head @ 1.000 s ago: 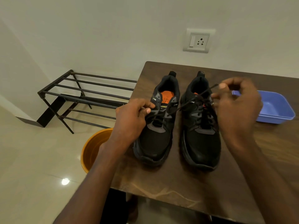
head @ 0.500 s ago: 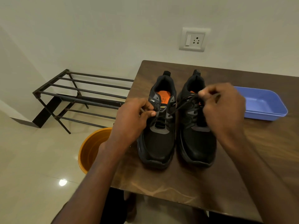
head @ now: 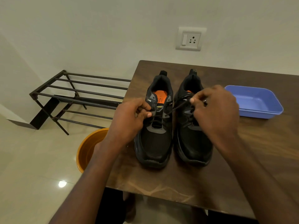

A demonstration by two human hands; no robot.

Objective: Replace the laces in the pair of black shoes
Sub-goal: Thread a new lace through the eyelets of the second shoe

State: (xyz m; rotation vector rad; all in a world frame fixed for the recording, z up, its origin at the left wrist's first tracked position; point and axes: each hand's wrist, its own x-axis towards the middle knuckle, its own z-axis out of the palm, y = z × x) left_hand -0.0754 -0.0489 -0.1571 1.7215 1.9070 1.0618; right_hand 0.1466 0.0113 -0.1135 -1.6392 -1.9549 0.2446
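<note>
Two black shoes stand side by side on the brown table (head: 169,183), toes toward me. The left shoe (head: 154,143) shows an orange insole. My left hand (head: 129,120) grips the left side of its upper by the eyelets, thumb and fingers curled. A black lace (head: 177,108) runs taut from the left shoe's eyelets up to the right. My right hand (head: 215,113) pinches that lace end above the right shoe (head: 194,146) and hides much of that shoe's lacing.
A blue plastic tray (head: 258,113) sits on the table to the right. An orange bucket (head: 87,151) stands on the floor by the table's left edge. A black metal rack (head: 77,97) is against the wall, with a wall socket (head: 190,39) above the table.
My right hand has come down and leftward with the lace, from high near the blue tray to just above the right shoe. My left hand stays on the left shoe.
</note>
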